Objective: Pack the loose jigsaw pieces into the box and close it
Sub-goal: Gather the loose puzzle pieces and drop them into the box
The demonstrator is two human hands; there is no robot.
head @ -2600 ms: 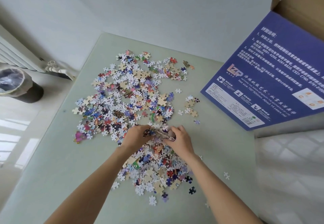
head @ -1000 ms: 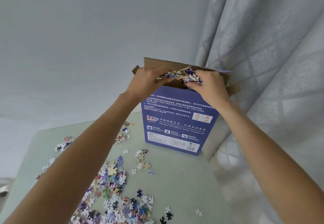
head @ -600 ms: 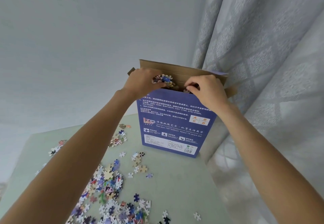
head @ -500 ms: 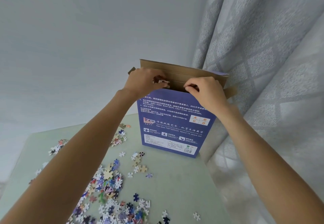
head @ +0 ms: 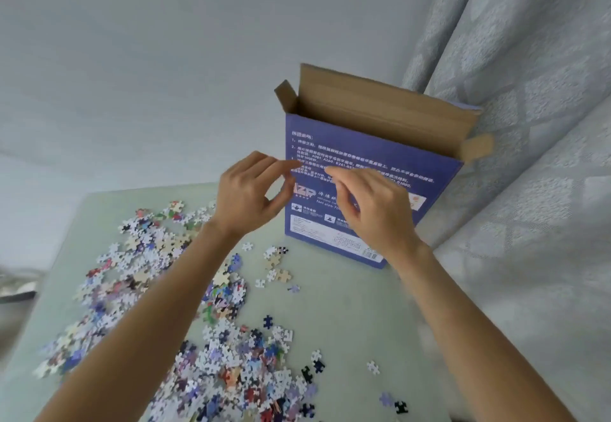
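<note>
A blue jigsaw box [head: 373, 144] stands upright at the far right of the pale green table [head: 347, 306], its brown top flaps raised and its mouth showing. Loose jigsaw pieces [head: 158, 256] lie spread over the left and near part of the table. My left hand [head: 248, 193] and my right hand [head: 373, 207] hover side by side in front of the box's printed face, below its mouth. Both have loosely curled fingers and hold nothing that I can see.
A grey patterned curtain [head: 529, 157] hangs right behind and beside the box. A plain wall fills the back. A few stray pieces [head: 373, 367] lie near the table's right edge. A dark blurred object [head: 16, 289] sits off the table's left side.
My hands carried a handful of pieces from the table up to the box's mouth and let them fall in. Both hands have since dropped down in front of the box, holding nothing.
</note>
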